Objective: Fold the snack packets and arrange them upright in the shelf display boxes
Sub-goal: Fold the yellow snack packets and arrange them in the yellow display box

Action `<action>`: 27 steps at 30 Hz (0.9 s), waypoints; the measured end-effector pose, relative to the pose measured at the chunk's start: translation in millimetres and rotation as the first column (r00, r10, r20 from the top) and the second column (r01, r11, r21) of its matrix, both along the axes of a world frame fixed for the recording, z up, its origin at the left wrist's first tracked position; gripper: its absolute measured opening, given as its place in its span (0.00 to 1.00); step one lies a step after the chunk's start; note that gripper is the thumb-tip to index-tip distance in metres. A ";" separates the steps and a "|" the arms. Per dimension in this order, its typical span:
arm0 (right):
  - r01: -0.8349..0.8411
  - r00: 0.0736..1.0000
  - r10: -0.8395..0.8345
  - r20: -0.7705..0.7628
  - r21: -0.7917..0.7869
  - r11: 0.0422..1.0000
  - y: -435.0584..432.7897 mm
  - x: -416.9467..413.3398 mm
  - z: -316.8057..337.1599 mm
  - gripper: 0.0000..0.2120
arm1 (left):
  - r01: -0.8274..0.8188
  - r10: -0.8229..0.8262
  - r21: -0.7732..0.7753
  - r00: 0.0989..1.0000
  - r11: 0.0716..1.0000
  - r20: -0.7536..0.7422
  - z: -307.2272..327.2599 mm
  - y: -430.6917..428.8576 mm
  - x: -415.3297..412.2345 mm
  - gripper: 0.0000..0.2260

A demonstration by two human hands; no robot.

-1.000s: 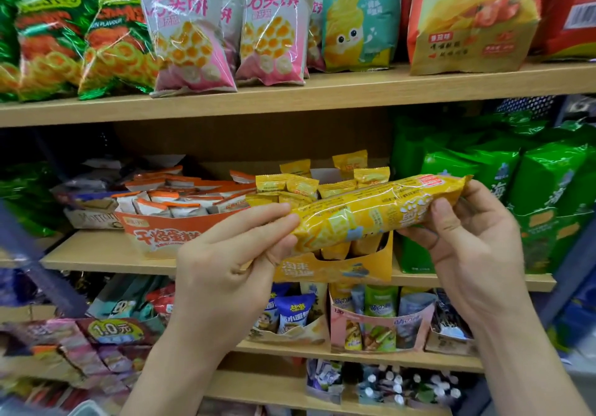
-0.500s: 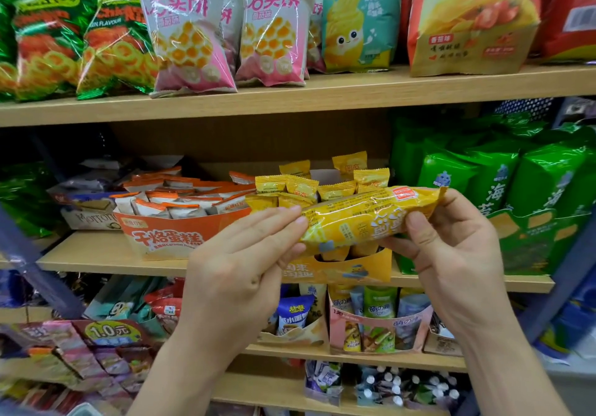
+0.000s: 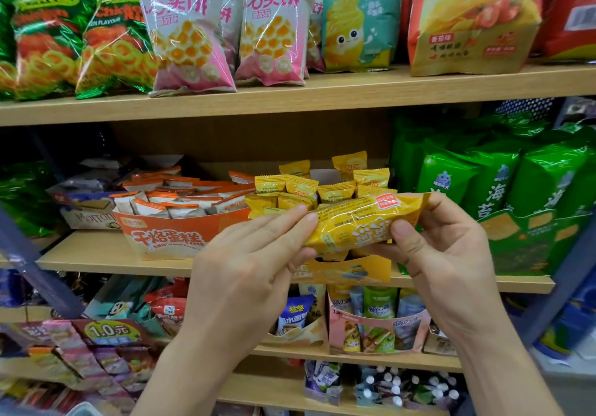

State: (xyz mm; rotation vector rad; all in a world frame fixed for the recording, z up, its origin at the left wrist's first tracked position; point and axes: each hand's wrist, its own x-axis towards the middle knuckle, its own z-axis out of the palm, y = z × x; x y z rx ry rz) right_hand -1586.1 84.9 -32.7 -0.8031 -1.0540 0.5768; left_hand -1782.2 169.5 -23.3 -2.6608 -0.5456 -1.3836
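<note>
1. The left hand (image 3: 248, 273) pinches the left end of the yellow packet (image 3: 361, 222). Its fingers (image 3: 283, 222) lie nearly straight across the top of the wrapper and the thumb presses up from beneath.
2. The right hand (image 3: 445, 264) grips the other end. Its thumb (image 3: 403, 235) is flat on the printed face and the other fingers are curled round behind, so only their upper knuckles show.
3. The packet lies almost level between the two sets of fingertips, its right end a little higher (the red label sits just above the right thumb).
4. Directly behind the fingertips stand the small yellow packets (image 3: 335, 190), upright in the yellow display box (image 3: 348, 272), whose front wall shows just below the held packet.
5. Left of the left fingers, the orange display box (image 3: 167, 235) holds white-and-orange packets, and both boxes rest on the middle shelf (image 3: 96, 254).
</note>
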 end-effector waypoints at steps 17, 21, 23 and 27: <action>-0.028 0.998 0.030 0.063 -0.027 0.999 -3.7 -9.4 3.1 0.12 | 0.088 -0.097 -0.087 0.990 0.992 -0.102 -0.9 -12.2 8.0 0.21; -0.019 0.992 0.027 0.121 -0.066 0.998 -5.3 -15.8 4.6 0.15 | 0.133 -0.145 -0.149 0.987 0.980 -0.071 -1.0 -13.6 10.0 0.21; -0.034 0.992 0.044 0.117 -0.082 0.996 -6.4 -17.6 4.9 0.15 | 0.148 -0.155 -0.151 0.987 0.978 -0.036 -2.5 -11.9 9.8 0.20; -0.077 0.989 0.094 0.112 -0.147 0.986 -8.9 -16.6 9.4 0.15 | 0.179 -0.177 -0.199 0.984 0.964 0.029 -6.6 -10.9 9.4 0.19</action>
